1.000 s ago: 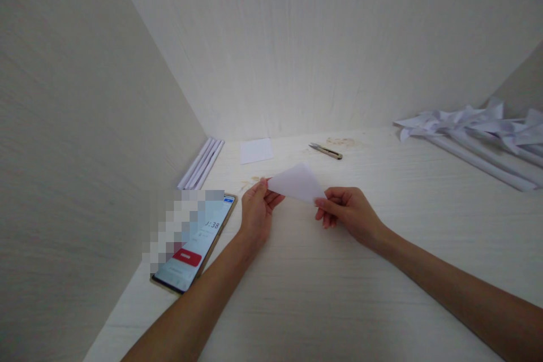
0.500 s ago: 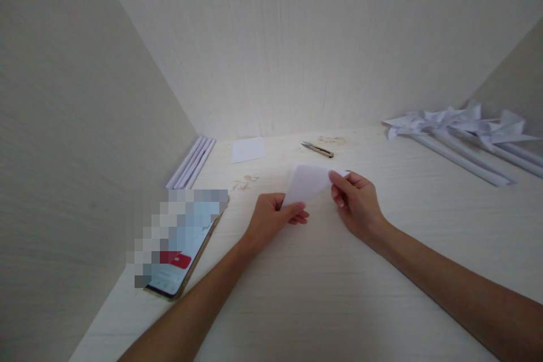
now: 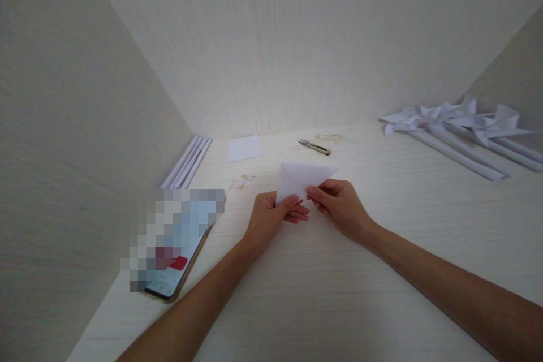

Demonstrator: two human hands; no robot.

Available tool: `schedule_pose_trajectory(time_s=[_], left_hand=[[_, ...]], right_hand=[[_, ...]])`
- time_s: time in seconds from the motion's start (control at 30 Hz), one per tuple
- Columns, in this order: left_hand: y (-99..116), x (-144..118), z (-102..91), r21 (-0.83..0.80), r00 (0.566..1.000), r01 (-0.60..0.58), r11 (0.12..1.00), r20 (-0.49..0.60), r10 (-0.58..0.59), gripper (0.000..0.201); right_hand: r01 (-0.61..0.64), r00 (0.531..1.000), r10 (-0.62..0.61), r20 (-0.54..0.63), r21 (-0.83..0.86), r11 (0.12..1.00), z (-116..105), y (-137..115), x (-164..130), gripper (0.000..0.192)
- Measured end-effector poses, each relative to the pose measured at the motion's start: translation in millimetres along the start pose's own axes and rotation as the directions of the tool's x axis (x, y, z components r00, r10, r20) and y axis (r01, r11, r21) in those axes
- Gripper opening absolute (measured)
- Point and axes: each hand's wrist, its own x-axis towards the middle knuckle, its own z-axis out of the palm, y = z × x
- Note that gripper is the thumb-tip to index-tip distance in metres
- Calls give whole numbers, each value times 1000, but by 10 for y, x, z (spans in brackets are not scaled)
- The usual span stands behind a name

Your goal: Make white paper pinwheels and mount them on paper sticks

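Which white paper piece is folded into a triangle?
The folded paper triangle pinched between left hand and right hand; the paper square farther back lies flat, untouched.

Both hands [image 3: 271, 218] [image 3: 339, 206] pinched shut; forearms converging.

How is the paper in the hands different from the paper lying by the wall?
The folded paper is a triangle; the flat paper is a square-looking sheet. The folded paper is pinched by the left hand and right hand; the flat paper lies untouched on the table. Both are white.
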Motion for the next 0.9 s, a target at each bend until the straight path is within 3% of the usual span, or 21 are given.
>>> schedule_pose_trajectory(time_s=[0.33,0.53,0.67,0.77,0.9], left_hand=[[-12,23,26,-50,998,35,998,45,-32,19],[2,33,5,-25,993,75,997,97,-72,23],[-3,22,19,33,995,65,997,67,-67,29],[-3,2,26,54,998,47,997,35,-49,29],[-5,-7,15,10,998,8,1000,67,-8,24]], right_hand=[[-20,998,15,-66,-71,997,-2,35,-15,31],[30,986,-27,-167,15,999,-24,66,1,29],[40,978,-22,-208,85,996,-15,61,4,29],[32,983,-15,-181,95,995,-2,44,1,30],[0,999,0,-39,-22,1000,15,10,-20,32]])
